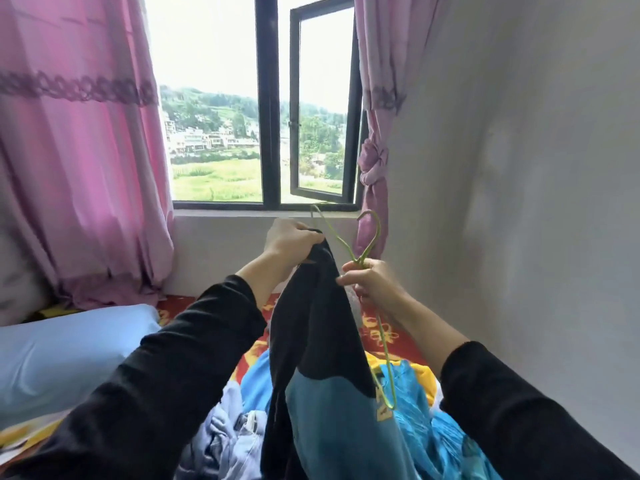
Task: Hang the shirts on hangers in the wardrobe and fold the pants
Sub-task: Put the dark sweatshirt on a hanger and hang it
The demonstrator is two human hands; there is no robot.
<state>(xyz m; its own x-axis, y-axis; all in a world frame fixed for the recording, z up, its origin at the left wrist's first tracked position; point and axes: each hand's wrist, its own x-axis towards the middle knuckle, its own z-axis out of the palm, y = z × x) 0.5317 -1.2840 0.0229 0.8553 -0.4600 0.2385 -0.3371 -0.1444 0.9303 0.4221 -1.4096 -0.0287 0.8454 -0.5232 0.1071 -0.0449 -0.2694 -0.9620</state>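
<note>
One shirt (318, 323) hangs from left hand (291, 237); right hand (372, 282) pinches hanger (346, 250).

Daylight came in through the window (214, 98), where the sky was blown out to plain white. The pink curtains (76, 150) glowed with it, and the wall (519, 168) stayed a soft, even grey. The black shirt (318, 306) lost its folds in shadow. The thin hanger (337, 239) looked slightly smeared, and the edges looked stretched.
</note>
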